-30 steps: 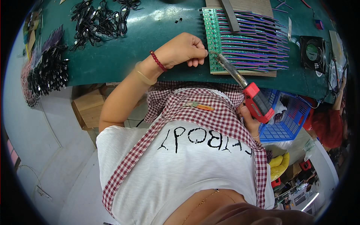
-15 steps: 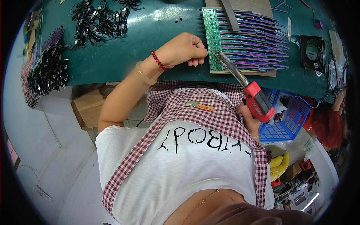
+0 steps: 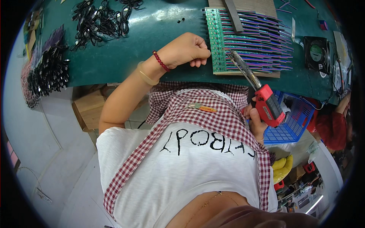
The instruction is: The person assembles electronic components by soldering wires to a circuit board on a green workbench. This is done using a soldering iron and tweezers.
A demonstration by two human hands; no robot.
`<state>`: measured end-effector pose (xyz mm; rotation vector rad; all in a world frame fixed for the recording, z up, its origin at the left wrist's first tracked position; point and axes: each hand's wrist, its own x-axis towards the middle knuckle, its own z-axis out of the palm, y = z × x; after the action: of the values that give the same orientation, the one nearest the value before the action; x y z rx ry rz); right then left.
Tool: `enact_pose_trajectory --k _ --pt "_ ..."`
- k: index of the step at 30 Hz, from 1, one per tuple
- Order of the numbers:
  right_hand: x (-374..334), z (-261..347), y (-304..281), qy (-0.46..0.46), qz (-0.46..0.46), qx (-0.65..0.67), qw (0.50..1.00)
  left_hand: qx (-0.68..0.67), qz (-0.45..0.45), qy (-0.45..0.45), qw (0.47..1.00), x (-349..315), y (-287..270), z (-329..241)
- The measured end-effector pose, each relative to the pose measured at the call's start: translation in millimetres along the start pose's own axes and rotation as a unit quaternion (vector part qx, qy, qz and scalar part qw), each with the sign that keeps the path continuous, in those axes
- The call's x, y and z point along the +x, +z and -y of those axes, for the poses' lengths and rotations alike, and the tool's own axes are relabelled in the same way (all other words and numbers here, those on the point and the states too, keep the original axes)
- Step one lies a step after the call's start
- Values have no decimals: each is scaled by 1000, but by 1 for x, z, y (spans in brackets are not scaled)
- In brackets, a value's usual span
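My right hand grips a red soldering gun with a long metal barrel. Its tip points up and left, over or on the wire ends at the right side of a green circuit board panel. Rows of thin striped wires run rightward from that panel. My left hand is closed in a pinch at the panel's left edge. Whatever its fingers hold, if anything, is hidden. A grey metal bar lies across the upper wires, and a wooden board is beneath the panel.
Black cables lie in a heap at the far left of the green table. More bundled cables hang over its left edge. A black fan stands to the right. Below the table's right edge is a blue basket.
The soldering gun has shifted right and slightly toward me, its tip moving from the middle of the panel to the wires. My left hand has stayed in place.
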<state>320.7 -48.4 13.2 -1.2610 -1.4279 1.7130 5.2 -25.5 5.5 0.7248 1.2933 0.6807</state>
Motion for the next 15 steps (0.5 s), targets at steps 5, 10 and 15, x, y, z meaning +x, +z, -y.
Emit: enact_pose_trajectory --k 5,10,15 --pt "3 2 2 -17 8 4 1000 -6 0 0 1000 -1 1 1" --pt "5 5 4 -33 13 16 999 -2 -7 18 1000 -3 2 2" --pt "6 4 3 -53 2 17 998 79 -41 35 995 -10 -10 -7"
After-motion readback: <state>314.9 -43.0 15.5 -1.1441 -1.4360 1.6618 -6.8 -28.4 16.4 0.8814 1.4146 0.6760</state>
